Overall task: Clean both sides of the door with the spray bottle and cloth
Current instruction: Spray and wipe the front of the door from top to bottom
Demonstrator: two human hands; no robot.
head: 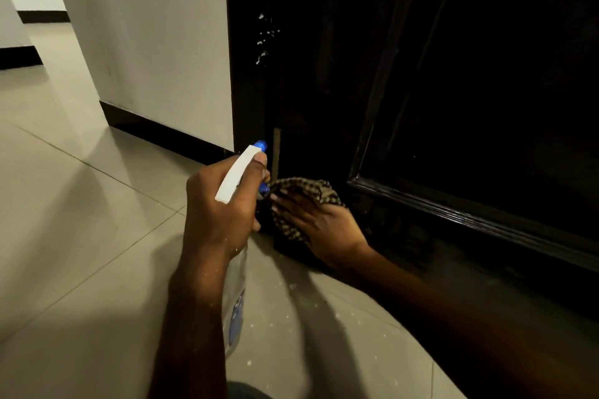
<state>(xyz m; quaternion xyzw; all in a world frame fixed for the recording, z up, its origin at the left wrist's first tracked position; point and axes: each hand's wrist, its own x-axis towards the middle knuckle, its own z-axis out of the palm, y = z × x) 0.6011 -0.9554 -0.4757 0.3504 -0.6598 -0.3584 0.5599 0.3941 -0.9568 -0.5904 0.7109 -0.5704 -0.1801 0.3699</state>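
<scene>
Reaching in low, the right hand presses the checked cloth with flat, extended fingers against the bottom corner of the dark door. The left hand curls tightly round the spray bottle neck, nozzle towards the door, just beside the cloth.

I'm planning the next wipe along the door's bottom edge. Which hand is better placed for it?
The right hand: it presses the cloth against the door low down, near the floor. The left hand is busy gripping the spray bottle, beside the cloth.
</scene>
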